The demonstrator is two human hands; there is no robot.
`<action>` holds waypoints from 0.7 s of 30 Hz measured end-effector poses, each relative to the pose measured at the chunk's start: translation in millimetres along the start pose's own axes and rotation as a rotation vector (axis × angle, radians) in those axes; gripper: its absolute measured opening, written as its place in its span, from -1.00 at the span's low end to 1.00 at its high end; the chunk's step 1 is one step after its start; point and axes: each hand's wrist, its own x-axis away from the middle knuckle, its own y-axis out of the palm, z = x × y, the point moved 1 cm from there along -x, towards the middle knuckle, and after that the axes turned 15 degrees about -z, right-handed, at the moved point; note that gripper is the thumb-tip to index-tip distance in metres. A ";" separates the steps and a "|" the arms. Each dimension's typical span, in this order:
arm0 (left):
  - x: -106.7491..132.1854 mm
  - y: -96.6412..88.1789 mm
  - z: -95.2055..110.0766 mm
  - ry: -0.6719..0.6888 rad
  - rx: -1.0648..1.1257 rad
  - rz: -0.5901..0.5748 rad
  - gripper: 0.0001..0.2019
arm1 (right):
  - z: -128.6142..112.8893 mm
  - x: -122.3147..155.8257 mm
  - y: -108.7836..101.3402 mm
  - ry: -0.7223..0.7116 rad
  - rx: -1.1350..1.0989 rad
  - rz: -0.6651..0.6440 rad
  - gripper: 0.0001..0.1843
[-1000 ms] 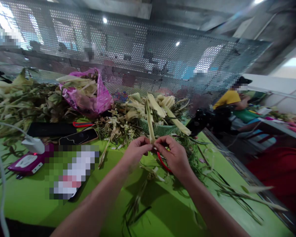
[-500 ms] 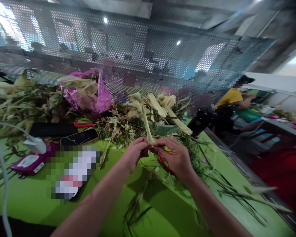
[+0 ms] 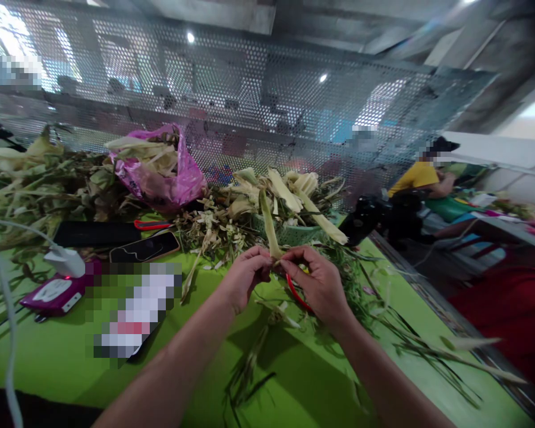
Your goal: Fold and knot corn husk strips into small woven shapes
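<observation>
My left hand (image 3: 245, 276) and my right hand (image 3: 318, 282) meet over the green table (image 3: 62, 362), both pinched on the base of a pale yellow-green leaf strip (image 3: 268, 226) that stands upright between them. A red-handled tool (image 3: 296, 292) curves out from under my right hand; the fingers hide most of it. Loose green stems and leaf scraps (image 3: 267, 333) lie on the table just below my hands.
A green basket (image 3: 294, 233) of pale leaf strips stands behind my hands. A pink plastic bag (image 3: 160, 169), a leaf heap (image 3: 35, 184), phones (image 3: 143, 246), a charger (image 3: 62, 261) and red scissors (image 3: 151, 224) lie left. Perforated metal screen (image 3: 249, 107) behind. A person in yellow (image 3: 417, 178) sits right.
The leaf strip's top has swung slightly between my fingers; my hands stay pinched together at the same spot.
</observation>
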 end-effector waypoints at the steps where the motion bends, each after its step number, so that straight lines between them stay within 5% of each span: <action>1: 0.0 0.1 0.9 0.004 -0.021 -0.003 -0.87 | -0.7 -0.1 0.0 0.012 -0.016 0.000 -0.94; 8: -0.7 1.5 4.9 0.020 -0.262 0.031 -0.90 | -2.2 0.4 1.1 0.008 -0.083 -0.035 -0.94; 16: -0.1 -0.7 1.0 -0.029 -0.068 0.065 -0.86 | 0.5 -0.6 -4.5 -0.161 0.179 -0.019 -0.94; 21: -1.5 -1.2 -1.2 -0.033 -0.055 0.080 -0.92 | -3.3 -2.4 -5.2 -0.141 0.210 -0.028 -0.96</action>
